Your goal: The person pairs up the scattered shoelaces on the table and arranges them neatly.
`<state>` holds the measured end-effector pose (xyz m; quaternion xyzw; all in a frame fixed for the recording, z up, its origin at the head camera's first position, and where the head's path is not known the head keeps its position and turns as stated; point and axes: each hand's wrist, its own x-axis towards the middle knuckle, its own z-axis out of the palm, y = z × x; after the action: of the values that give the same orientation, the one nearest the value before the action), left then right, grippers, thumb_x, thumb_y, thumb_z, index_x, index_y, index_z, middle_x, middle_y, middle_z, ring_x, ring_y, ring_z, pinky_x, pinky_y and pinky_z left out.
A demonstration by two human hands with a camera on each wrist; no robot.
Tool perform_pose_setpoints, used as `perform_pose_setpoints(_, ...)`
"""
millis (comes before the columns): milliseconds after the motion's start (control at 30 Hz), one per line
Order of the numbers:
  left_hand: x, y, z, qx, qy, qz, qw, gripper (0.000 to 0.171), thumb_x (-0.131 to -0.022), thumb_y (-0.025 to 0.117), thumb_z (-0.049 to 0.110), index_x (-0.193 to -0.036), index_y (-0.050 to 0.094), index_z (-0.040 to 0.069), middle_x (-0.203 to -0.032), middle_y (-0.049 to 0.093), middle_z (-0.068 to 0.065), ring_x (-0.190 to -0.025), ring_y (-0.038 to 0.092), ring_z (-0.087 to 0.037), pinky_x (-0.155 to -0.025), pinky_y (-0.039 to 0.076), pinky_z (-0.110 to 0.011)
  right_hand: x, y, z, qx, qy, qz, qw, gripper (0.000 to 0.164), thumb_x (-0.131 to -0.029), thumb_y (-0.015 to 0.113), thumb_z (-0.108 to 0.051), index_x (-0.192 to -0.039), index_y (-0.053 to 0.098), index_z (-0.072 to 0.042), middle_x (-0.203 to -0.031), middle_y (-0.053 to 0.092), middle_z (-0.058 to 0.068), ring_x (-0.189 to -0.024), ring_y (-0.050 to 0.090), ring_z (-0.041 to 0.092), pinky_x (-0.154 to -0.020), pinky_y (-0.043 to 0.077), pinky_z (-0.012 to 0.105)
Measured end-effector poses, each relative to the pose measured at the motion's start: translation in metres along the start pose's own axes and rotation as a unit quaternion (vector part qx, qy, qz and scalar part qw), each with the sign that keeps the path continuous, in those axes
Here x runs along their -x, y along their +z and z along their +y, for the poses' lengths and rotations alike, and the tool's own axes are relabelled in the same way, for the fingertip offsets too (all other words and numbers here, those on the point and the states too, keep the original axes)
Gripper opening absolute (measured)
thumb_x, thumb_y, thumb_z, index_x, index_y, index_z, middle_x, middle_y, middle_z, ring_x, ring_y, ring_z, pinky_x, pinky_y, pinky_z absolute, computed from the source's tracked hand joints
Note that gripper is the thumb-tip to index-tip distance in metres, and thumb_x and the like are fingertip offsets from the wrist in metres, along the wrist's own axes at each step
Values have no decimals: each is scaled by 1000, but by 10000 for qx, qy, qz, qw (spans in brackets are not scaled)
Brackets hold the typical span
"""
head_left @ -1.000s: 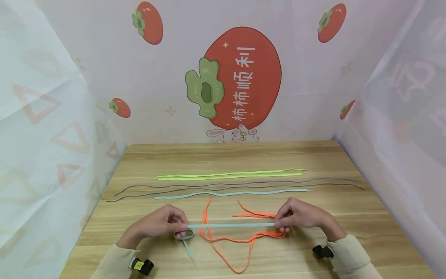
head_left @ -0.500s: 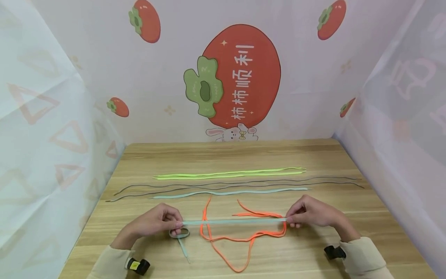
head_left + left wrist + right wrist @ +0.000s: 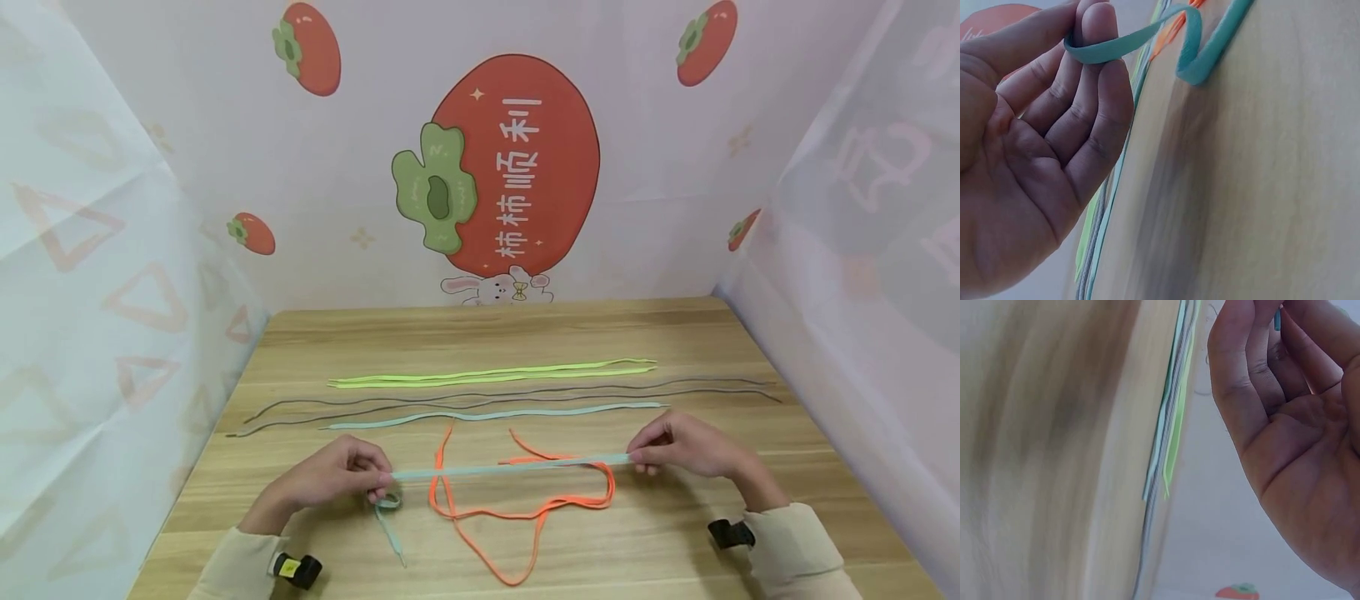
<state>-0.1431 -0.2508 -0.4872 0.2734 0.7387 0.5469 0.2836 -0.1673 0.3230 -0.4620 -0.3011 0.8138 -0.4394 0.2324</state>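
Note:
A light teal shoelace [image 3: 510, 468] is stretched between my two hands above the table. My left hand [image 3: 333, 475] pinches it between thumb and fingers; past that grip it curls in a small loop and its tail hangs toward the near side. In the left wrist view the teal shoelace [image 3: 1116, 49] runs across the fingertips. My right hand [image 3: 690, 446] pinches the other end, higher and farther right; a short teal tip shows between its fingers in the right wrist view. Below the stretched lace lies an orange shoelace [image 3: 495, 515] in loose loops on the wooden table.
Behind the hands, a second teal shoelace [image 3: 495, 414] lies roughly straight across the table [image 3: 487, 333]. Beyond it are grey shoelaces [image 3: 420, 402] and yellow-green shoelaces [image 3: 480, 377], laid side by side. A printed backdrop [image 3: 337, 167] and side sheets enclose the table.
My right hand has moved right and slightly away from me, drawing out more teal lace. My left hand has shifted slightly left, and the loop beneath it has become smaller.

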Motion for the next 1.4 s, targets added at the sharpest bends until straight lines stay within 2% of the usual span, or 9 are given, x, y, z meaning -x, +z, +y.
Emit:
perform_pose_setpoints(233,10,-9,0,18,43,152,9999,25,-106,63,11,-108,69,-14,-91,67,-40,-78,71,-6,-72,65,-35,10,-13,-1,24,-107,62,9999,19,-105,66,-13,-101,78,1,-86,75,22,-77,70,2,-71,64,31)
perform_pose_setpoints(400,20,-17,-4,-50,-37,278,9996,24,-107,62,11,-109,70,-12,-91,68,-37,-79,71,-7,-74,64,-34,17,-23,-1,90,-211,160,9996,17,-104,66,-10,-100,76,3,-83,73,20,-77,69,3,-71,65,35)
perform_pose_setpoints(567,30,-25,-8,-152,-59,407,9990,23,-107,62,11,-108,70,-10,-87,72,-26,-78,71,-9,-74,63,-34,25,-34,1,61,-114,310,9994,16,-104,65,-7,-101,76,5,-83,73,14,-78,67,3,-71,65,33)
perform_pose_setpoints(667,37,-29,-10,-155,-77,458,9988,23,-107,60,10,-109,70,-11,-87,73,-24,-79,71,-10,-77,64,-35,29,-40,3,92,-9,370,9993,16,-104,65,-6,-100,75,6,-81,70,10,-77,64,3,-70,63,31)
perform_pose_setpoints(900,51,-41,-13,-184,-290,608,9976,24,-108,60,12,-110,70,-10,-93,70,-32,-82,73,-11,-79,65,-39,37,-50,10,205,208,488,9984,16,-104,66,-7,-101,75,6,-85,73,5,-78,67,3,-72,65,33)
perform_pose_setpoints(1000,57,-48,-15,-209,-239,680,9972,24,-108,60,10,-108,70,-11,-94,68,-35,-82,73,-10,-79,65,-39,37,-54,12,273,208,538,9980,16,-104,66,-7,-100,75,5,-85,73,3,-78,67,3,-72,65,33)
perform_pose_setpoints(1233,73,-67,-22,-178,-93,932,9954,21,-107,57,4,-109,66,-15,-93,74,-2,-82,70,-6,-78,64,-37,39,-62,13,489,364,704,9957,17,-105,65,-7,-102,76,5,-86,74,1,-77,68,4,-71,65,31)
perform_pose_setpoints(1300,77,-71,-23,-220,-93,1014,9946,21,-107,57,3,-110,67,-15,-93,74,-1,-81,71,-9,-78,64,-37,40,-64,14,500,435,721,9952,17,-105,65,-7,-103,76,6,-86,74,1,-78,68,4,-72,65,31)
perform_pose_setpoints(1400,82,-77,-23,-382,-146,1136,9927,20,-107,58,4,-109,68,-13,-92,74,-8,-81,71,-12,-77,64,-35,41,-67,15,472,508,727,9949,18,-105,65,-7,-104,76,7,-87,75,3,-78,69,6,-73,65,32)
